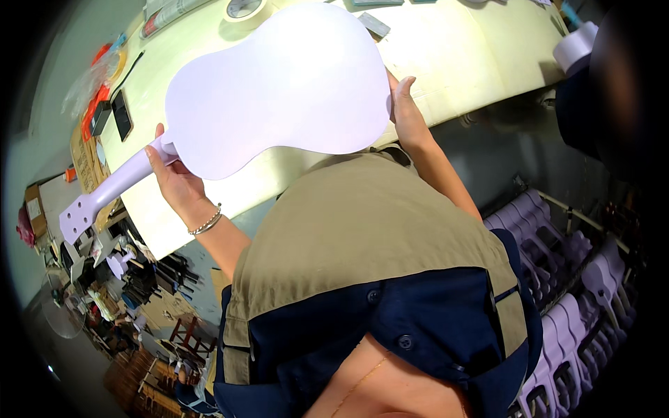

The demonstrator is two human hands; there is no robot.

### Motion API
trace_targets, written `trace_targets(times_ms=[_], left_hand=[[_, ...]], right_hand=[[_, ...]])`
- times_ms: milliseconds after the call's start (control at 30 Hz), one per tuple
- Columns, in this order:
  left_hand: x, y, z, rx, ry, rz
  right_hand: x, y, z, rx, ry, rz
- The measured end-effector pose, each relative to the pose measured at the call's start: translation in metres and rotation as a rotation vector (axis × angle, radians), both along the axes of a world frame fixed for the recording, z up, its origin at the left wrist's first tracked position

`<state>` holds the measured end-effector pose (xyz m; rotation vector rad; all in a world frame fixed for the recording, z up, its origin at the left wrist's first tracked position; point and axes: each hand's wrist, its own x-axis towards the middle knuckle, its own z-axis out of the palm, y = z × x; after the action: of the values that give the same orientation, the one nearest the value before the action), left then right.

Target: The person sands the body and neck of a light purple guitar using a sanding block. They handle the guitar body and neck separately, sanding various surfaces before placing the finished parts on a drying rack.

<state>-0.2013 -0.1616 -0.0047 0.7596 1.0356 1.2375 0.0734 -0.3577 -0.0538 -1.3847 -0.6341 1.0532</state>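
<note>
Tabletop (474,63) stretches rightward past the lilac ukulele (279,83), left fingers (155,162) curled round its neck (125,174) (right fingers (405,93) clasping its edge (385,101)).

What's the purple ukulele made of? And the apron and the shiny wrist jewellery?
Ukulele: maybe painted wood or plastic; the smooth, even lilac shows no grain. Apron: probably woven cloth, matte, with soft wrinkles and stitched seams. Wrist jewellery: perhaps metal, judging by its silvery shine.

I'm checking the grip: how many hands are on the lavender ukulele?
2: the left hand at the neck, close to the body; the right hand at the edge of the body's wide end. Parts of both are hidden.
</note>
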Motion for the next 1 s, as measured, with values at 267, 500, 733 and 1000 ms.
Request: trace_targets(times_ms=[267, 500, 733, 1000], left_hand=[[0.003, -0.002, -0.006, 0.020, 0.012, 0.004], [0.000, -0.002, -0.005, 0.030, 0.013, -0.015], [0.005, -0.007, 0.006, 0.051, 0.028, -0.025], [-0.001, -0.002, 0.000, 0.066, -0.018, -0.022]], right_hand=[[-0.002, 0.003, 0.027, 0.100, -0.020, -0.029], [-0.004, 0.006, 0.026, 0.059, -0.071, 0.017], [0.002, 0.003, 0.009, 0.144, -0.026, 0.034], [-0.003, 0.005, 0.014, 0.077, -0.003, 0.027]])
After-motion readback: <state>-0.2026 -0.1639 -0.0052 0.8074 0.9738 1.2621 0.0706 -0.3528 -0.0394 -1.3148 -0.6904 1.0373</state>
